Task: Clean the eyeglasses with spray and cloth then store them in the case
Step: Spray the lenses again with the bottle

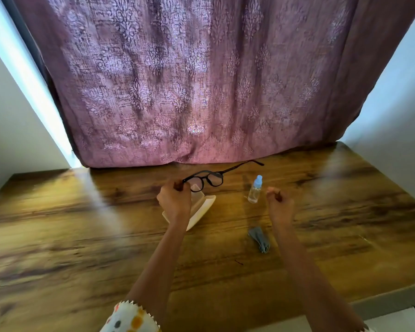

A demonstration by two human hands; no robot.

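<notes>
1. Starting with the head view, the only one given: the black round-rimmed eyeglasses [203, 179] are held up above the brown wood-grain table [82, 236]. They are gripped at one end of the frame by the left hand [175, 200], with one temple arm stretched out toward the purple patterned curtain [201, 80].
2. The right hand [280, 206] is raised with its fingers curled in; nothing is seen in it.
3. The cream hard case [203, 209] lies open just under the left hand. The small clear spray bottle with a pale blue cap [255, 189] stands upright between the hands, and the crumpled grey cloth [259, 239] lies nearer the person.
4. The step is judged to be spraying, not yet begun. The bottle is best taken by the free hand, the frame kept pinched clear of the lenses, and the mist aimed away from the open case.
</notes>
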